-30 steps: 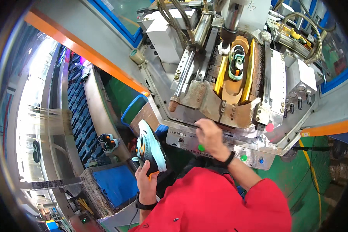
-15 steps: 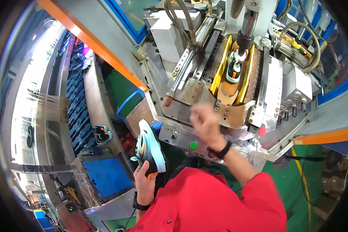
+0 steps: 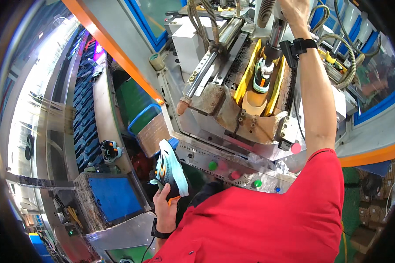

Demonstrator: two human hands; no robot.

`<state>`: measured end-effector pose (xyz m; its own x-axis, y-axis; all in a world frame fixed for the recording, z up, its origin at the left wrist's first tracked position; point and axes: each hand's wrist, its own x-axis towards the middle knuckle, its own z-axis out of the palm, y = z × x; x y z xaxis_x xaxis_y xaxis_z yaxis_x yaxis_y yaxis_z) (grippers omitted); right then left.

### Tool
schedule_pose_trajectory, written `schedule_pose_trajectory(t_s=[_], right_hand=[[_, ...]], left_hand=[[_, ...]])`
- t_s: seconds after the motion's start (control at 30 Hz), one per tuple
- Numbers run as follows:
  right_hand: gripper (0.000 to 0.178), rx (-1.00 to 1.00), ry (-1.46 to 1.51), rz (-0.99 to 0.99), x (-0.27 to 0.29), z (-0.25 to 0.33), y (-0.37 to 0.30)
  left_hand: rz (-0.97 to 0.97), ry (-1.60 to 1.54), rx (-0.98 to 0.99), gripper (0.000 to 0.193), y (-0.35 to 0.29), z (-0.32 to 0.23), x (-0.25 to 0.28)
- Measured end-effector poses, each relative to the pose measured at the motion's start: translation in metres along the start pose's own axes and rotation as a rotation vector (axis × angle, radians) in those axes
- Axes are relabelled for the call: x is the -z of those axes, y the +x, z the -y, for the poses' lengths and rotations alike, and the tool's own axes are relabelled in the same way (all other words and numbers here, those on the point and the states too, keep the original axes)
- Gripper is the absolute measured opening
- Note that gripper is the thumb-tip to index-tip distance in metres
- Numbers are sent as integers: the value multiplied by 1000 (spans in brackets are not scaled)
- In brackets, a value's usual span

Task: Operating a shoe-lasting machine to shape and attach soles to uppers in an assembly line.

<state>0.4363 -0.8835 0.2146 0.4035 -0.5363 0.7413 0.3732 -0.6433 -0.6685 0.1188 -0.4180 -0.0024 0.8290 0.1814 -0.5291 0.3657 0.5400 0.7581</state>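
My left hand (image 3: 166,210) grips a sneaker (image 3: 170,171) by its heel end, toe pointing up and away. The sneaker is pale blue and white with black and orange parts. My right arm reaches far forward across the machine (image 3: 259,118). At the top edge of the picture my right hand (image 3: 296,15) is beside the upper end of the metal press rod (image 3: 276,33); its fingers are partly cut off. Below that rod another shoe (image 3: 262,81) sits between two yellow side plates (image 3: 248,72), with the press head down on it.
Green and red push buttons (image 3: 213,165) line the machine's front panel. Along the left runs a conveyor with dark blue pieces (image 3: 85,109), and a black-and-white shoe (image 3: 111,151) lies at its side. A blue-topped box (image 3: 116,199) stands nearer me. An orange-edged frame (image 3: 114,52) slants beside the machine.
My right hand has moved from above the machine's front edge up and forward to the press rod. The left hand still holds the sneaker in nearly the same place.
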Motion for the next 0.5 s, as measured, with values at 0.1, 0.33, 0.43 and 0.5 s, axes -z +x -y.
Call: schedule_pose_trajectory(t_s=[0.1, 0.33, 0.43, 0.5], right_hand=[[34, 93, 169, 14, 1, -5, 0], [37, 52, -5, -29, -20, -22, 1], [21, -34, -42, 337, -29, -89, 34], [26, 3, 261, 407, 4, -130, 56]], left_hand=[[2, 3, -3, 26, -7, 6, 6], [-137, -6, -9, 27, -45, 12, 36], [-201, -76, -8, 27, -61, 20, 69], [-196, -83, 19, 26, -69, 27, 81]])
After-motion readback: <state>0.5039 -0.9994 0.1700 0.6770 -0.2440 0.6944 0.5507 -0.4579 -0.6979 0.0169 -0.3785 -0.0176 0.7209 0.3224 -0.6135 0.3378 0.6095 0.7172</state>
